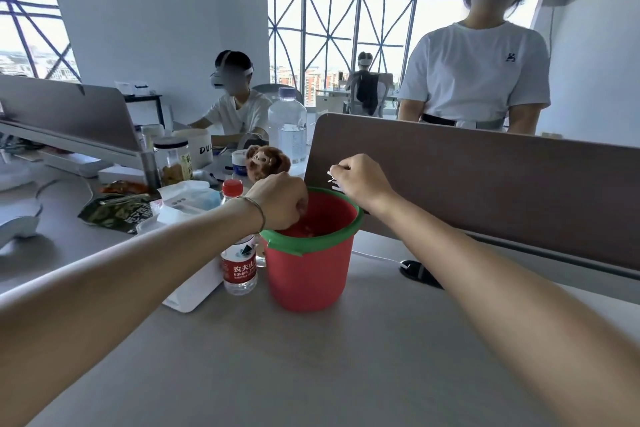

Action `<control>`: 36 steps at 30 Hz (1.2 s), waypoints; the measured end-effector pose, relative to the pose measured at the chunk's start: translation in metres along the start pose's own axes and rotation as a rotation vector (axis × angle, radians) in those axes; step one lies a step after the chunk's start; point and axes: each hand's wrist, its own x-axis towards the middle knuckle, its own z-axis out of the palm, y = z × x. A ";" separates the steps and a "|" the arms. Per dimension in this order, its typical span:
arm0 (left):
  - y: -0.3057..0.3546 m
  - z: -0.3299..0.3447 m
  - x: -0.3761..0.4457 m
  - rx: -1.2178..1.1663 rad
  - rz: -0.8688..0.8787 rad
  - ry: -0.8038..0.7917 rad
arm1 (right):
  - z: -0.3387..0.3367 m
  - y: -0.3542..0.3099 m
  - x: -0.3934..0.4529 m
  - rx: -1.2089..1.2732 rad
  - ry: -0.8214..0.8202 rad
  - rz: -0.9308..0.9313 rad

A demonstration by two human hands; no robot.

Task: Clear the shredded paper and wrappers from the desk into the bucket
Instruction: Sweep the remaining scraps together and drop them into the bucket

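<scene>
Left hand: your left hand [282, 201] hangs over the near-left rim of the bucket, fingers curled downward into the opening. Whether they hold anything you cannot tell — the fingertips are hidden below the rim. A thin bracelet [258, 213] sits on that wrist.

Right hand: your right hand [360, 180] is raised above the far-right edge of the bucket, fingers curled tight and pinching a small clump of shredded paper [333, 180]; white strips stick out from the fist on its left side.

Bucket: the red bucket [308, 270] with a green rim stands upright on the desk [311, 374], between your two forearms. Its inside shows only red from this angle — contents are not readable.

Wrappers: a dark green snack wrapper [116, 213] lies flat on the desk well to the left of the bucket, with an orange-red wrapper [126, 187] just behind it.

Beside the bucket: a water bottle [239, 246] with a red cap and red label stands just left of the bucket, partly behind your left wrist. A white box [197, 291] lies under your left forearm.

Behind: a brown divider panel [485, 184] runs behind the bucket on the right. A brown plush toy [266, 161] sits past your left hand, with a large clear water jug [287, 125] behind it.

People: a person in a white shirt [478, 73] stands beyond the divider; another sits at the left desk.
</scene>
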 end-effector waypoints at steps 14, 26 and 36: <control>-0.015 -0.013 -0.022 0.133 0.050 0.036 | 0.038 -0.014 0.020 -0.123 -0.121 -0.107; -0.021 -0.017 -0.032 0.109 0.051 -0.004 | 0.033 -0.015 0.026 -0.256 -0.171 -0.111; -0.012 -0.026 -0.043 0.087 0.069 0.032 | 0.004 -0.022 -0.004 -0.321 -0.335 -0.122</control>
